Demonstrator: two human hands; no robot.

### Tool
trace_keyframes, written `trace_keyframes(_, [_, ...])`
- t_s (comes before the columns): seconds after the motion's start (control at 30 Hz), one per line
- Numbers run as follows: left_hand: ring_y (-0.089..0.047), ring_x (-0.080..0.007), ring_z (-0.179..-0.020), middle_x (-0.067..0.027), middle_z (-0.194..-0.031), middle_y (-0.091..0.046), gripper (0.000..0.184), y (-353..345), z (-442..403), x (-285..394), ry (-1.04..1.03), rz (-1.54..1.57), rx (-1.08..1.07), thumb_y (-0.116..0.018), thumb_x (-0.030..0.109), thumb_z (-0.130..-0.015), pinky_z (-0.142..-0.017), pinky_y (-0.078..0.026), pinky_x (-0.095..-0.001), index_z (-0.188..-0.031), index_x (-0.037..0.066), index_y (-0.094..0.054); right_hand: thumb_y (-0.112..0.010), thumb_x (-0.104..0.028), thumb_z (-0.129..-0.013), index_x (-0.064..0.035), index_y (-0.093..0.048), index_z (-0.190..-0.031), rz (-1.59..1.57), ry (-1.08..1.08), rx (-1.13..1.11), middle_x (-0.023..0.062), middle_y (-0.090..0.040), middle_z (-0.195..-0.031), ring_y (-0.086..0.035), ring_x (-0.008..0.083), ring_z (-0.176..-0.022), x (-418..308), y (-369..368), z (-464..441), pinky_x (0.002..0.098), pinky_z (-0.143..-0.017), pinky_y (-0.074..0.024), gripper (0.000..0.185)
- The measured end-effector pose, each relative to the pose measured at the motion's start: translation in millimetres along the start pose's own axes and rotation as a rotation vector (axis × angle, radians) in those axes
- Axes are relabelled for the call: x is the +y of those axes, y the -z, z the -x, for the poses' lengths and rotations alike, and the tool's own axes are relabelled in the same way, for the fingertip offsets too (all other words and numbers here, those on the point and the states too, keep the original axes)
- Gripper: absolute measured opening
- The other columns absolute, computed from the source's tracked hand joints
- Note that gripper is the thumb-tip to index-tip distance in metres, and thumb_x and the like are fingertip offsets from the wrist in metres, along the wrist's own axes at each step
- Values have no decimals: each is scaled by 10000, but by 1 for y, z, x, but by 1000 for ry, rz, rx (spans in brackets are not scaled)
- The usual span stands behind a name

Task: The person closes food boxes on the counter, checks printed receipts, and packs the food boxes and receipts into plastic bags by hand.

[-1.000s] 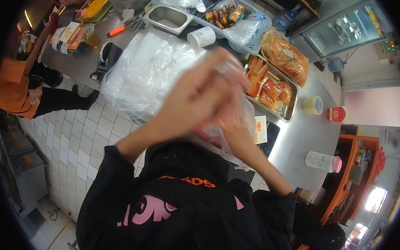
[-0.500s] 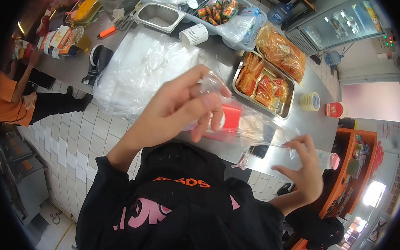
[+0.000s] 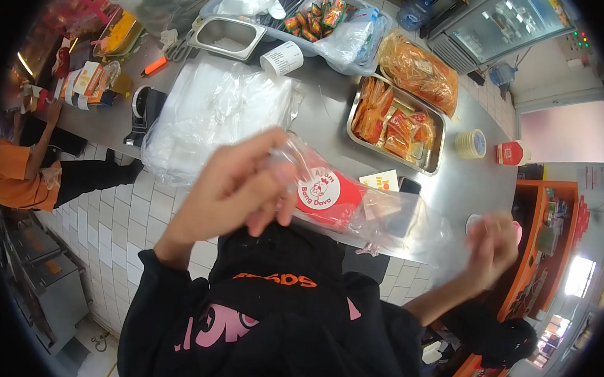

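A clear plastic bag (image 3: 415, 227) is stretched between my two hands, above the front edge of the steel table. Inside it shows a red food box (image 3: 345, 197) with a round white label reading "Ayam Bang Dava". My left hand (image 3: 241, 189) pinches the bag's left end between thumb and fingers. At the bag's other end, my right hand (image 3: 491, 247) is closed on the plastic, somewhat smeared by motion. Through the clear film part of the table and a phone can be seen.
A stack of clear bags (image 3: 218, 111), a paper roll (image 3: 282, 58) and a black tape dispenser (image 3: 143, 114) lie left. A steel tray (image 3: 353, 133) with packed orange-red food, tape rolls (image 3: 470, 144) and a card (image 3: 380, 180) are right. An orange-shirted person (image 3: 19, 176) stands far left.
My right hand has moved right and its fingers have closed on the bag's end. My left hand has shifted slightly left and down. The box's white label has turned into view.
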State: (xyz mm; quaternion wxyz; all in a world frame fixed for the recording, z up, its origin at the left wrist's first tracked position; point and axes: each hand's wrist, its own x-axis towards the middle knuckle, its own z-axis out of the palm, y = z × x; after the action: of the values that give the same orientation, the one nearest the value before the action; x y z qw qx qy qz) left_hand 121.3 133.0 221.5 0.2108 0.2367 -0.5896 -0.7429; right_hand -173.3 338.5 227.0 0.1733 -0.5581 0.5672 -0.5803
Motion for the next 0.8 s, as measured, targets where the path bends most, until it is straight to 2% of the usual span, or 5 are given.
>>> trace_keyframes(0.07, [-493,-83,-416,-108,-658,-583,201,-10,-4,-24,20,-54,-50,-406,148,-919,-386,-349,-185,-987,-24,-485,-519,30,-778,16,-575,-931,215,-411,275,130,-594,-896,-603,197,-806,53,-28,-12,276,-698,-484,163])
trace_keyframes(0.1, [-513,-86,-444,-113,-690,-594,184,-14,-4,-31,43,-105,-97,-409,127,-920,-422,-375,-192,-1011,-17,-479,-528,18,-767,11,-538,-1078,418,-573,-24,113,-574,-999,-573,201,-912,94,-22,0,314,-792,-460,312])
trace_keyframes(0.27, [-531,-93,-464,-108,-691,-589,151,-9,7,-34,97,-13,-85,-410,102,-920,-481,-404,-196,-1015,-2,-465,-696,-427,-668,-124,-465,-1244,1481,-212,-463,183,-365,-1340,-366,297,-1219,270,-87,126,405,-1000,-290,690])
trace_keyframes(0.63, [-585,-138,-497,-112,-644,-590,335,10,28,-41,222,-42,-80,-382,190,-960,-479,-455,-228,-1211,-25,-333,-738,-251,-659,-82,-234,-1396,241,-904,-246,183,-454,-1223,-497,289,-1052,126,-26,11,413,-873,-443,908])
trace_keyframes(0.8, [-583,-154,-475,-92,-570,-533,392,-3,26,-40,208,91,-50,-352,232,-971,-480,-457,-234,-1258,-22,-267,-717,-249,-684,-88,-277,-1372,333,-349,-165,161,-410,-1262,-478,282,-1043,39,-20,-22,405,-804,-445,832])
